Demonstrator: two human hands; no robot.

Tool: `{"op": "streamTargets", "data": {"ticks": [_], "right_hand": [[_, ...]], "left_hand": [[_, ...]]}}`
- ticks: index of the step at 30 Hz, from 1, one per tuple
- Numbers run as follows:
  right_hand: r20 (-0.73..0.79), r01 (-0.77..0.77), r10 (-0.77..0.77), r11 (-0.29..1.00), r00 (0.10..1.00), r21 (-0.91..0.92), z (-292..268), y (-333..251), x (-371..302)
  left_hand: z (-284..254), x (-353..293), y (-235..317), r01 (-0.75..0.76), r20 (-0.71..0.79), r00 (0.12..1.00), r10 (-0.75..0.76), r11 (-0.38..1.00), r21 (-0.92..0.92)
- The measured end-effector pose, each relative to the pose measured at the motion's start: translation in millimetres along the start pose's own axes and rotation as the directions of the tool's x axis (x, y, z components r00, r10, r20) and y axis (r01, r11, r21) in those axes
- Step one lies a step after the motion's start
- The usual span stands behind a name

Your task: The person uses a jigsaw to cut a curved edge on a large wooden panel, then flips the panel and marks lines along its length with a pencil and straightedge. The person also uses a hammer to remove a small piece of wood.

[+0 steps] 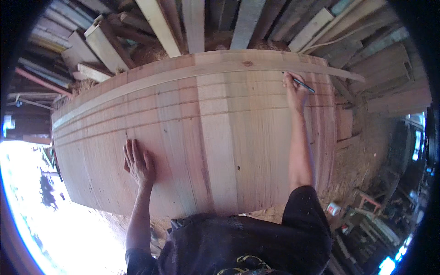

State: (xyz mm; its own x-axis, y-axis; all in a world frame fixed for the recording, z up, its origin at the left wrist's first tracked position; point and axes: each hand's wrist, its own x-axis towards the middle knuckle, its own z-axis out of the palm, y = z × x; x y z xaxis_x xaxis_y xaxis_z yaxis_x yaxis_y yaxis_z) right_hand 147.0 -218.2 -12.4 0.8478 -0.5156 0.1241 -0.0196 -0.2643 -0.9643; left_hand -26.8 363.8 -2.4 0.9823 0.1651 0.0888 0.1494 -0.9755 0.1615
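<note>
A wide glued-up wooden panel (220, 137) of pale and reddish boards fills the middle of the view. A long thin wooden strip (192, 73) lies across its far side like a straightedge. My right hand (293, 89) reaches to the far right of the panel, just below the strip, and grips a dark pen (303, 84) with its tip near the strip's edge. My left hand (137, 160) lies flat, palm down, fingers together, on the near left part of the panel.
Stacked planks and timber offcuts (192, 23) lean behind the panel and at the right (385, 59). Sawdust covers the ground at the right (362, 156), with a small white container (333, 209) and stools beyond. Bright daylight washes out the lower left.
</note>
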Motion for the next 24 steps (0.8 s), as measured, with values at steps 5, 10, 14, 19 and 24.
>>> {"op": "streamTargets", "data": {"ticks": [5,10,14,19,24], "right_hand": [[0.226,-0.005,-0.022,0.993,0.974,0.116,105,-39,-59],[0.150,-0.019,0.004,0.995,0.989,0.100,139,-37,-65],[0.092,0.012,-0.023,0.992,0.996,0.126,140,-36,-69],[0.075,0.067,-0.070,0.997,0.995,0.042,141,-32,-67],[0.089,0.117,-0.114,0.993,0.989,-0.027,138,-28,-65]], "left_hand": [[-2,-3,-2,-0.010,-0.017,1.000,0.010,1.000,-0.022],[-2,-4,0,0.008,-0.011,1.000,-0.009,0.997,-0.077],[-5,-3,2,0.015,0.002,1.000,-0.014,0.998,-0.057],[-2,-3,-2,0.020,0.008,1.000,-0.019,0.998,-0.067],[-1,-3,-2,0.015,0.001,1.000,-0.015,0.998,-0.065]]}}
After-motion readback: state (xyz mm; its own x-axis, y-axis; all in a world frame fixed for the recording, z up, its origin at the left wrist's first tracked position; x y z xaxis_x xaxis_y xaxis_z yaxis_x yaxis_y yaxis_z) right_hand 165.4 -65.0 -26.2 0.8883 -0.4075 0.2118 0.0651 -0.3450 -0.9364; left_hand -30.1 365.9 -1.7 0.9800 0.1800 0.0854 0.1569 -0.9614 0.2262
